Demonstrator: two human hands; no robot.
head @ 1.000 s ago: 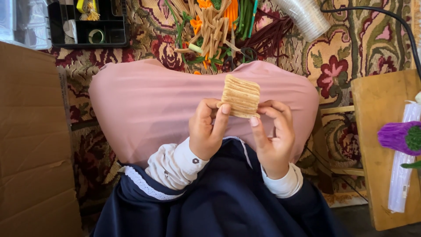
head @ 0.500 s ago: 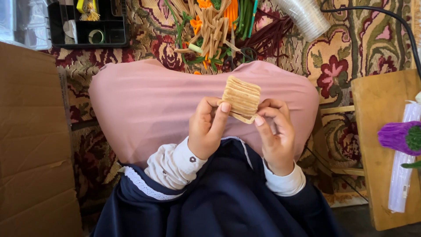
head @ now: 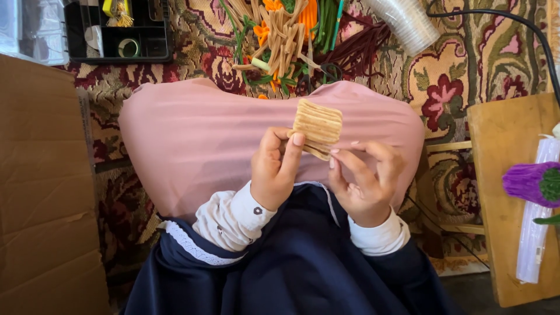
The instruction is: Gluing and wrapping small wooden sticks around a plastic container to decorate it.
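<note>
My left hand (head: 274, 169) grips a small tan mat of fuzzy pipe cleaners laid side by side (head: 318, 124), thumb on its lower left corner, holding it above a pink cushion (head: 192, 140) on my lap. My right hand (head: 364, 181) is beside the mat's lower right edge, fingers spread, with two fingertips pinching at its loose bottom strand. White cuffs and dark blue cloth cover my arms and lap.
A pile of tan, orange, green and maroon pipe cleaners (head: 286, 35) lies on the floral carpet beyond the cushion. A stack of clear plastic cups (head: 405, 20), a black organiser tray (head: 119, 29), cardboard (head: 41, 186) at left and a wooden board (head: 513, 192) with purple and green items at right.
My right hand has opened its fingers and slid down off the mat's right edge to its bottom strand. The mat has shifted slightly left and up in my left hand.
</note>
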